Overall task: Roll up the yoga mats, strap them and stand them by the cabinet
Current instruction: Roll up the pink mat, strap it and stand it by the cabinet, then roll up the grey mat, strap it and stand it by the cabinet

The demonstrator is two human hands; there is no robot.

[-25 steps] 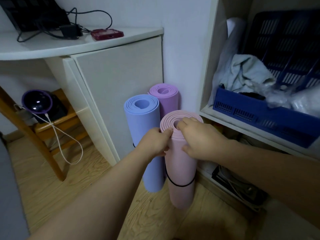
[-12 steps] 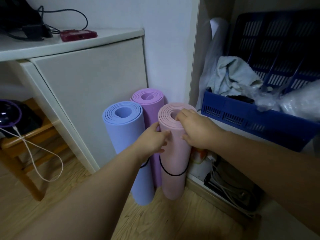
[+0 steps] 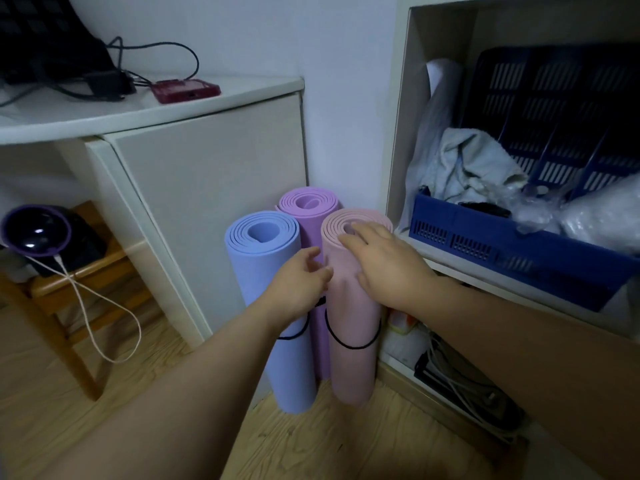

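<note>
Beside the cabinet (image 3: 207, 202), three rolled mats (image 3: 349, 317) stand.

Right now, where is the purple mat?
In the head view, the purple mat stands upright in the corner by the wall, behind the blue mat and the pink mat, just right of the white cabinet.

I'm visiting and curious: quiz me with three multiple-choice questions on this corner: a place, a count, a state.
1. Where is the purple mat? A) lying in front of the others B) stacked on the others C) upright behind the blue mat and pink mat.
2. How many rolled mats stand upright? A) three B) two C) five.
3. The pink mat is: A) spread flat B) rolled, black strap round it C) rolled, unstrapped.
Answers: C, it stands behind both; A, blue, purple, pink; B, the strap circles it.
</note>
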